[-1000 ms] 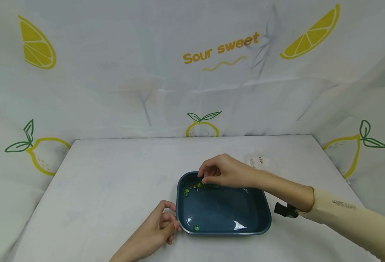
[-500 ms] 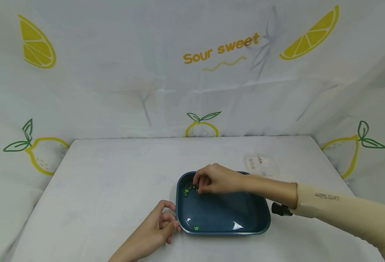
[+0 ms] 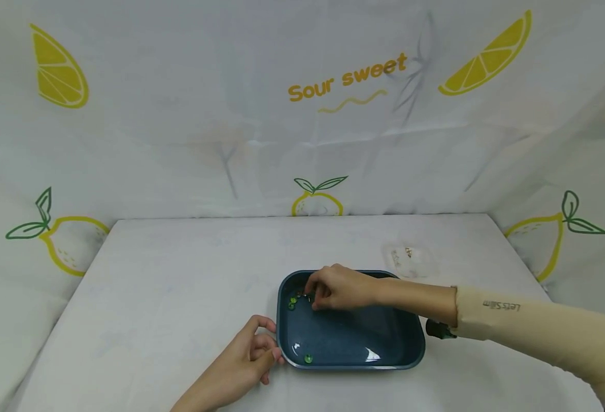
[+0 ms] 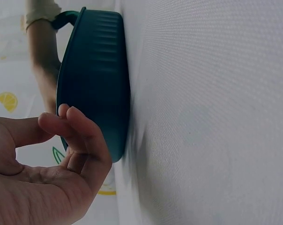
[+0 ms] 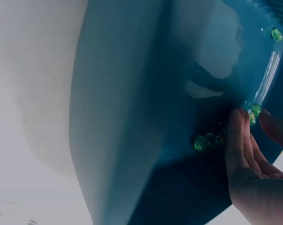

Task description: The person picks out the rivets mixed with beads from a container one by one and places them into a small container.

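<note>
A dark blue rectangular tray (image 3: 415, 343) sits on the white table. In its far left corner lie several small green beads (image 3: 292, 301), and one more green bead (image 3: 308, 358) lies near the front wall. My right hand (image 3: 316, 296) reaches into that far corner with curled fingers. In the right wrist view its fingertips (image 5: 237, 123) and thumb close round a green bead (image 5: 255, 110), with other beads (image 5: 200, 142) beside them. My left hand (image 3: 261, 350) rests on the table against the tray's outer wall (image 4: 97, 84), fingers loosely curled and holding nothing.
A small clear plastic bag (image 3: 409, 255) lies on the table behind the tray, to the right. White cloth printed with lemons (image 3: 57, 71) walls in the back and both sides. Bare table stretches to the left (image 3: 153, 286).
My right hand has slid left along the tray's far wall and dipped lower into the corner. The row of beads there is now bunched at the left. The left hand stayed put.
</note>
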A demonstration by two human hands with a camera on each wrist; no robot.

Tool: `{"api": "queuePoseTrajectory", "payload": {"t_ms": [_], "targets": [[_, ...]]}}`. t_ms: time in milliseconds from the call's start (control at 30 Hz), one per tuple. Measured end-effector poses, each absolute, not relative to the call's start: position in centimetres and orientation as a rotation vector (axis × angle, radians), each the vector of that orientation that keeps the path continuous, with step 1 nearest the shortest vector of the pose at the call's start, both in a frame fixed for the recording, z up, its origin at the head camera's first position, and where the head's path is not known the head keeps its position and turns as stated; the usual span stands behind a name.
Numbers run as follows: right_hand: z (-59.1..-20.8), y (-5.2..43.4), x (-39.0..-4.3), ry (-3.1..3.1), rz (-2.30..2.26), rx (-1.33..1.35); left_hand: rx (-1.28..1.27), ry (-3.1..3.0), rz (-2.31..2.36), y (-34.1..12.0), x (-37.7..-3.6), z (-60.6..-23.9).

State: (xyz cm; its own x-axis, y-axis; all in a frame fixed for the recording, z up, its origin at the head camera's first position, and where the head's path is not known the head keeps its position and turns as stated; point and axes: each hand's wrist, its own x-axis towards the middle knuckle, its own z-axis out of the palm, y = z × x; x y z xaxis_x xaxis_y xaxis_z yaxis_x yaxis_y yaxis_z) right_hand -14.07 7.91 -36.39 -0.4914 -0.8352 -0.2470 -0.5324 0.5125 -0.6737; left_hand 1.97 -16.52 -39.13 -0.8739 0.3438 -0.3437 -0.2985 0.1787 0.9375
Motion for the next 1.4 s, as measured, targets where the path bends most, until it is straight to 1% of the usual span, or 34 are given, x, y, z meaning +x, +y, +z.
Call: {"api": "queuePoseTrajectory", "payload": {"t_ms": [633,1400], "targets": [[-37.7,8.4,-13.9,2.186,-0.702,-1.138,0.034,1.958,1.751,-16.5,2.1,-39.3],[-37.5,8.8,-13.8,2.163,-0.694,-1.162,0.018,1.955,1.755,-16.6,2.1,-39.4]]}}
